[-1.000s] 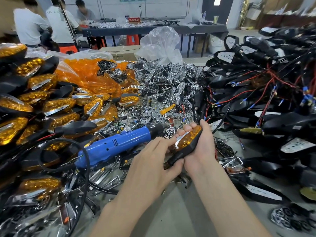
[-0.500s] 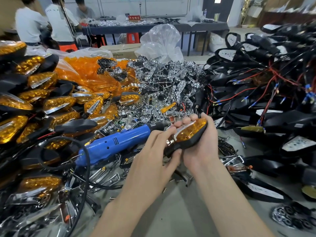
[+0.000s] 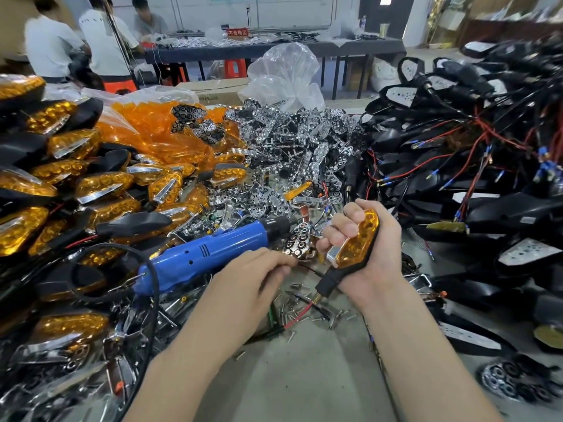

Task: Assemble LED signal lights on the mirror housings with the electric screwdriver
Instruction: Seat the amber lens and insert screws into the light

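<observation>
Right hand (image 3: 377, 260) fingers wrap one amber-lens black signal light (image 3: 356, 243) above the table's (image 3: 304, 385) near-middle. Left hand (image 3: 253, 281) fingers pinch its thin wire lead (image 3: 310, 270). Blue electric screwdriver (image 3: 210, 254) lies unheld. I'd say mid-batch: pile of finished amber lights (image 3: 103, 184) at left edge, heap of bare black housings (image 3: 441, 178) at right edge.

We see a blue screwdriver (image 3: 210, 254) with a black nose, a signal light (image 3: 357, 242) of amber lens and black body, silver reflectors (image 3: 304, 138), a grey table (image 3: 304, 379).
</observation>
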`<state>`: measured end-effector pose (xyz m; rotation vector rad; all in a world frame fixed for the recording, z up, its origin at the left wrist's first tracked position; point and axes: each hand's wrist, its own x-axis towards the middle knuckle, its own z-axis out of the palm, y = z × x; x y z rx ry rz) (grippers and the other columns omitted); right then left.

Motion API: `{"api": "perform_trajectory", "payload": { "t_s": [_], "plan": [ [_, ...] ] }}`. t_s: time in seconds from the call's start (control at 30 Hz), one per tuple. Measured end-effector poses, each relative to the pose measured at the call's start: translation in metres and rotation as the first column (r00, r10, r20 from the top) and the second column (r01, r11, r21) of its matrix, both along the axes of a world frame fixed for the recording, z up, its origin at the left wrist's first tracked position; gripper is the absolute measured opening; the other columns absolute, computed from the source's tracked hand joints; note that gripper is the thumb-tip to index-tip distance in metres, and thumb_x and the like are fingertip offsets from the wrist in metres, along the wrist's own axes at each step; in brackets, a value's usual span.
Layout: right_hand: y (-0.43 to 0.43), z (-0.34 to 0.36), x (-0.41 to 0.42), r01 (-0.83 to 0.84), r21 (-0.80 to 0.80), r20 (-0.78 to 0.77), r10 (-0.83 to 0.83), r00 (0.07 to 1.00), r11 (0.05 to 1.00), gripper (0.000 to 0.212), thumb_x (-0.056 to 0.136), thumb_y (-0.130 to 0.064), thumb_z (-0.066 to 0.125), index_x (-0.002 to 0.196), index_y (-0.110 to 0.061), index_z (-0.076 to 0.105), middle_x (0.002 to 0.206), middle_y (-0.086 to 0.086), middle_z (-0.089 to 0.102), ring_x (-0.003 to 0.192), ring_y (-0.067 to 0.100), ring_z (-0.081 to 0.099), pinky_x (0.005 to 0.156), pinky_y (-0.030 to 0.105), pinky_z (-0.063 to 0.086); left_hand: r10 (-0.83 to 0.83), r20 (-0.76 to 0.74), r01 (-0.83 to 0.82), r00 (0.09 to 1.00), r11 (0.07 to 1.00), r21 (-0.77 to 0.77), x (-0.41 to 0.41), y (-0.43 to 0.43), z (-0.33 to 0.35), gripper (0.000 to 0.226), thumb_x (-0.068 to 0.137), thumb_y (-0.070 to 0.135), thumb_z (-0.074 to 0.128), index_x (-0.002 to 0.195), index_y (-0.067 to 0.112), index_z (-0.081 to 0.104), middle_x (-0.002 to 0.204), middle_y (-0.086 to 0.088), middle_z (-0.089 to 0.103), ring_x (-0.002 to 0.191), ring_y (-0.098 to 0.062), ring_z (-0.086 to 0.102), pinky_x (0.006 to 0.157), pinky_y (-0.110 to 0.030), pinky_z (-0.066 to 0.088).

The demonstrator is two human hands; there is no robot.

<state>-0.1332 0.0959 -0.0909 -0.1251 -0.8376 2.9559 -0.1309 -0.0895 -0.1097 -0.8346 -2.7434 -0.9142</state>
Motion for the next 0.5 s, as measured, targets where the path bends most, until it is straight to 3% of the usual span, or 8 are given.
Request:
{"api": "perform_trajectory", "payload": {
  "t_s": [0.1, 0.2, 0.33, 0.5],
  "plan": [
    [-0.002, -0.002, 0.0, -0.034, -0.003, 0.015, 0.034, 0.999, 0.999, 0.046, 0.099, -0.031, 0.043, 0.054, -0.022, 0.048, 0.046, -0.007, 0.042, 0.039, 0.012, 0.043, 0.047, 0.024, 0.045, -0.037, -0.013, 0.034, 0.999, 0.987, -0.158, -0.003, 0.002, 0.0, 0.025, 0.1, 0.037, 0.052, 0.121, 0.04, 0.065, 0.109, 0.021, 0.061, 0.104, -0.004, 0.051, 0.091, -0.028, 0.039],
    [-0.001, -0.003, -0.001, -0.032, -0.007, 0.017, 0.032, 0.999, 0.999, 0.048, 0.101, -0.034, 0.042, 0.055, -0.021, 0.05, 0.048, -0.006, 0.044, 0.041, 0.012, 0.044, 0.05, 0.024, 0.047, -0.076, -0.045, 0.06, 0.996, 0.953, -0.298, -0.002, 0.008, 0.001, 0.032, 0.103, 0.038, 0.044, 0.131, 0.047, 0.057, 0.115, 0.02, 0.054, 0.106, -0.006, 0.045, 0.089, -0.026, 0.032],
    [-0.001, -0.004, -0.002, -0.019, -0.021, 0.037, 0.02, 0.999, 1.0, 0.048, 0.103, -0.041, 0.042, 0.06, -0.02, 0.052, 0.053, -0.005, 0.046, 0.045, 0.015, 0.048, 0.055, 0.026, 0.053, -0.073, -0.083, 0.032, 0.994, 0.907, -0.419, 0.0, 0.014, 0.006, 0.03, 0.105, 0.039, 0.037, 0.129, 0.045, 0.054, 0.119, 0.018, 0.048, 0.11, -0.008, 0.043, 0.087, -0.026, 0.028],
    [-0.001, -0.007, -0.005, -0.004, -0.027, 0.075, 0.006, 0.997, 1.0, 0.049, 0.101, -0.052, 0.046, 0.067, -0.019, 0.056, 0.064, 0.0, 0.053, 0.058, 0.021, 0.057, 0.077, 0.046, 0.062, -0.033, -0.108, -0.021, 0.994, 0.885, -0.464, 0.003, 0.014, 0.011, 0.022, 0.104, 0.035, 0.04, 0.122, 0.038, 0.052, 0.117, 0.018, 0.049, 0.113, -0.007, 0.044, 0.085, -0.024, 0.023]
  ]
}}
